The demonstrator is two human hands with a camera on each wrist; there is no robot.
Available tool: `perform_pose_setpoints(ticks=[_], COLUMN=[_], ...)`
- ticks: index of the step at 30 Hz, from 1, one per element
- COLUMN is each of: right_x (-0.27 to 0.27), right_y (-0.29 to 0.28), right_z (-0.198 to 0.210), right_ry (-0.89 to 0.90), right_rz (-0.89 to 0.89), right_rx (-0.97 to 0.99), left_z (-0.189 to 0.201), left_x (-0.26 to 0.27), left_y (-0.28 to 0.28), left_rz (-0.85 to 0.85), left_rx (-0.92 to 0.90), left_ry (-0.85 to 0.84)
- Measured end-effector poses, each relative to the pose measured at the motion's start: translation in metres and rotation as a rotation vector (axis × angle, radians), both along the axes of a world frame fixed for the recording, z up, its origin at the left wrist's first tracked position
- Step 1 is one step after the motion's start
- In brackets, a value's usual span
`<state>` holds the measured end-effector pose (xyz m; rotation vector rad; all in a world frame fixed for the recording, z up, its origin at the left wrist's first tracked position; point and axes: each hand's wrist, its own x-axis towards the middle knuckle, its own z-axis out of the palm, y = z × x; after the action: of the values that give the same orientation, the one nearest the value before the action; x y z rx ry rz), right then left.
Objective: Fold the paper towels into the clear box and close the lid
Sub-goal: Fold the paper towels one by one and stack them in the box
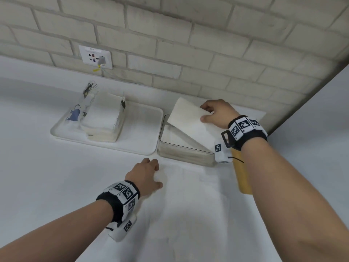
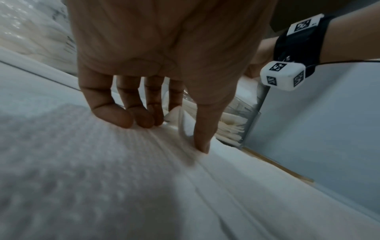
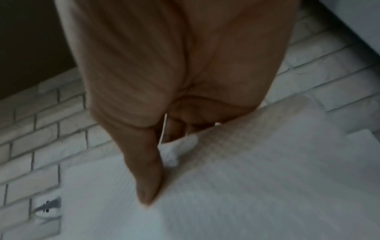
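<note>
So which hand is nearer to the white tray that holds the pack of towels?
Left. The left hand rests on a paper towel just in front of the white tray; the right hand holds a towel over the clear box, beyond the tray's right edge.

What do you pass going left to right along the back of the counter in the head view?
White tray carrying the open pack of paper towels → clear box → folded paper towel → right hand gripping it.

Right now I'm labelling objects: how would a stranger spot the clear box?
On the white counter below the brick wall sits a white tray. Immediately right of it is the clear box, see-through, lidless, partly filled with folded towels.
</note>
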<state>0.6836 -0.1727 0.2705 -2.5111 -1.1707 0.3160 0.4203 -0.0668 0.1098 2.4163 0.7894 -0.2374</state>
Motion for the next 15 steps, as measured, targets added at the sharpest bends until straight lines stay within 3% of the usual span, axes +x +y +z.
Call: perform_pose_setpoints(ticks=[6, 15], right_x=[0.015, 0.023], right_y=[0.035, 0.061], right_z=[-0.022, -0.049], right_ry=[0.128, 0.037], right_rz=[0.132, 0.298], right_rx=[-0.281, -0.622], left_z=[0.004, 0.007], left_x=[-0.001, 0.002], left_y=[-0.001, 0.001], left_rz=[0.041, 0.060], left_rx=[-0.096, -0.095], left_ry=[-0.034, -0.003])
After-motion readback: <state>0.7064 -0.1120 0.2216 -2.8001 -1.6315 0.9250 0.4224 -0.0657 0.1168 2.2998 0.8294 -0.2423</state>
